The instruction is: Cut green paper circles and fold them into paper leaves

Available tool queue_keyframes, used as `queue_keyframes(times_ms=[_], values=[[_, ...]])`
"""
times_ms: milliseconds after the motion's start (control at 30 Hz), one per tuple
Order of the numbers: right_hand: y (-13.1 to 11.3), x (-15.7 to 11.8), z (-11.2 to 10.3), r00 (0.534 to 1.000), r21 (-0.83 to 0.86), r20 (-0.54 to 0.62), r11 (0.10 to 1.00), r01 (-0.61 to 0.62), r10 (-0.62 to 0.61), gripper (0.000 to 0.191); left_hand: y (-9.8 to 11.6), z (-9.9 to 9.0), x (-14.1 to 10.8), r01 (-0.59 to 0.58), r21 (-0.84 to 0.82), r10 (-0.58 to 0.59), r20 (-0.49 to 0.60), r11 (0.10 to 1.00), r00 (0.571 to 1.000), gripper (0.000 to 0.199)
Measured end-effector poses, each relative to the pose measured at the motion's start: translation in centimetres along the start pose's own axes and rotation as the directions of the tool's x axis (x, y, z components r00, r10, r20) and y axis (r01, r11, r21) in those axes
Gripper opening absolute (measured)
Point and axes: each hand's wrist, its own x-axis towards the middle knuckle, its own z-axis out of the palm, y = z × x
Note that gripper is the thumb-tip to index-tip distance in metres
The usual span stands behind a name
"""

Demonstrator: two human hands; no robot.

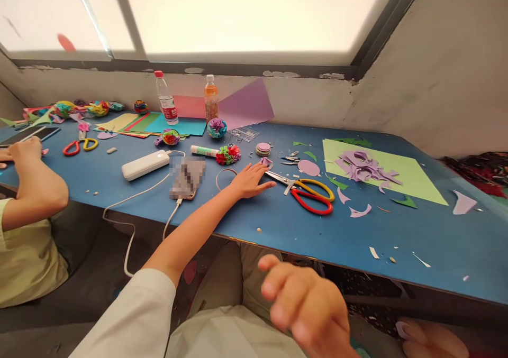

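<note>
My left hand (254, 181) reaches across the blue table with its fingers stretched out. Its fingertips are at a small folded purple paper piece (265, 161), beside the blade tips of large scissors (313, 195) with red and yellow handles. Whether the fingers touch that piece I cannot tell. My right hand (307, 302) is raised in front of the table edge, slightly blurred, its fingers loosely bent and apart with nothing seen in them. Close by lie a purple paper disc (308, 167), a stack of round paper discs (262, 149) and a ruffled paper flower ball (228, 154).
A phone (188, 179) is cabled to a white power bank (145, 165). Two bottles (167, 101) stand at the back near coloured paper sheets (178, 125). Purple scraps (363, 166) lie on a green sheet (420, 181). At left is another person's arm (37, 181), near smaller scissors (82, 142).
</note>
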Motion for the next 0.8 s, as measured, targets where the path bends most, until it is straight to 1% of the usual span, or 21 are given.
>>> queue_keyframes(times_ms=[33,67,100,133,167,200,233,300,333,400,500,567,633,700,800], values=[[1.6,0.9,0.2,0.967,0.186,-0.230,0.980,-0.064,0.107,0.030,-0.1,-0.2,0.0,0.023,-0.016,-0.023,0.009,1.000,1.000,0.066],[3.1,1.8,0.3,0.906,0.323,-0.343,0.937,-0.135,0.249,0.027,-0.2,-0.4,0.0,0.048,-0.026,-0.047,0.017,0.999,0.999,0.065],[4.3,2.4,0.2,0.863,0.384,-0.354,0.898,-0.217,0.360,0.024,-0.3,-0.5,0.1,0.069,-0.028,-0.069,0.023,0.997,0.997,0.065],[5.4,2.9,0.0,0.841,0.376,-0.325,0.875,-0.305,0.433,0.023,-0.3,-0.6,0.1,0.084,-0.020,-0.084,0.027,0.996,0.996,0.066],[6.2,3.3,-0.5,0.835,0.319,-0.281,0.867,-0.384,0.473,0.024,-0.3,-0.6,0.1,0.091,-0.006,-0.090,0.029,0.996,0.995,0.067],[6.9,3.5,-1.1,0.841,0.226,-0.224,0.866,-0.446,0.492,0.025,-0.2,-0.6,0.1,0.090,0.014,-0.090,0.030,0.996,0.995,0.068],[7.5,3.8,-1.8,0.856,0.109,-0.178,0.874,-0.474,0.486,0.027,-0.1,-0.5,0.1,0.085,0.040,-0.087,0.031,0.996,0.996,0.069],[8.6,4.3,-3.5,0.887,-0.158,-0.116,0.873,-0.461,0.447,0.030,0.1,-0.2,0.1,0.079,0.095,-0.082,0.025,0.992,0.996,0.071],[9.2,4.8,-4.4,0.898,-0.290,-0.104,0.851,-0.438,0.427,0.032,0.2,-0.1,0.2,0.081,0.118,-0.084,0.019,0.990,0.996,0.073],[10.8,6.0,-6.2,0.896,-0.521,-0.100,0.744,-0.418,0.433,0.032,0.3,0.2,0.3,0.091,0.148,-0.094,0.013,0.985,0.995,0.075],[13.8,8.3,-8.1,0.881,-0.563,-0.135,0.696,-0.445,0.454,0.029,0.3,0.4,0.5,0.118,0.175,-0.122,0.015,0.977,0.992,0.077],[15.8,9.8,-8.5,0.876,-0.561,-0.161,0.688,-0.461,0.456,0.028,0.5,0.5,0.6,0.135,0.201,-0.137,-0.004,0.970,0.991,0.076],[17.5,10.8,-8.1,0.881,-0.537,-0.170,0.708,-0.459,0.442,0.029,0.7,0.5,0.5,0.147,0.240,-0.137,-0.056,0.959,0.989,0.074],[18.6,11.4,-7.4,0.895,-0.497,-0.164,0.749,-0.439,0.416,0.030,1.0,0.4,0.2,0.143,0.291,-0.110,-0.126,0.946,0.986,0.070],[19.2,11.4,-6.7,0.923,-0.434,-0.142,0.816,-0.383,0.358,0.031,1.4,0.3,-0.5,0.115,0.381,-0.028,-0.226,0.917,0.974,0.068]])
